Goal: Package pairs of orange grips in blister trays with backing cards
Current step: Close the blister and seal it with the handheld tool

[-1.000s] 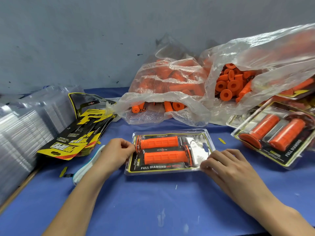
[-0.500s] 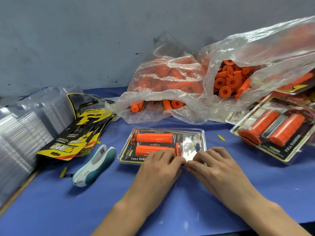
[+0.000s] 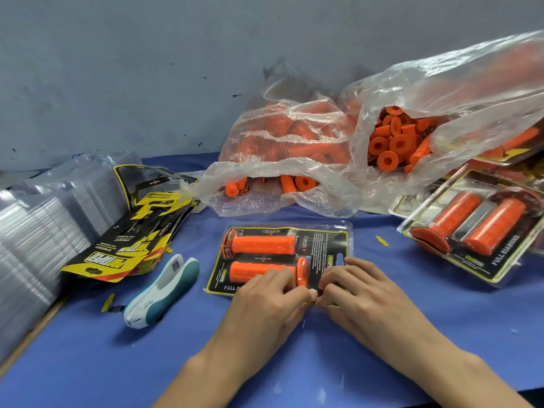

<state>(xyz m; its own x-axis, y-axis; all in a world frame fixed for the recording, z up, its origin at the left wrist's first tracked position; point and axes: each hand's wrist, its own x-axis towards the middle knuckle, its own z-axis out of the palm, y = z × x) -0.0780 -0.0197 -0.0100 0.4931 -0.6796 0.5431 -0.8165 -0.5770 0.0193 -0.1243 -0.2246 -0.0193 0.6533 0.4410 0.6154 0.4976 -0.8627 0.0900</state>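
Left hand (image 3: 266,293) shifted in, meeting right hand (image 3: 357,287) on pack (image 3: 321,240).

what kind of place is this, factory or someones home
Most likely a small packing bench in a workshop or factory: bulk bags of loose orange grips, a stack of clear blister trays, printed backing cards, and finished packs.

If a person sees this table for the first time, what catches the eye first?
Probably the orange grips spilling from clear bags at the back right. Next, the blister pack at the centre, with both hands, left and right, pressing its near edge. Finally, the yellow-black cards fanned at the left.
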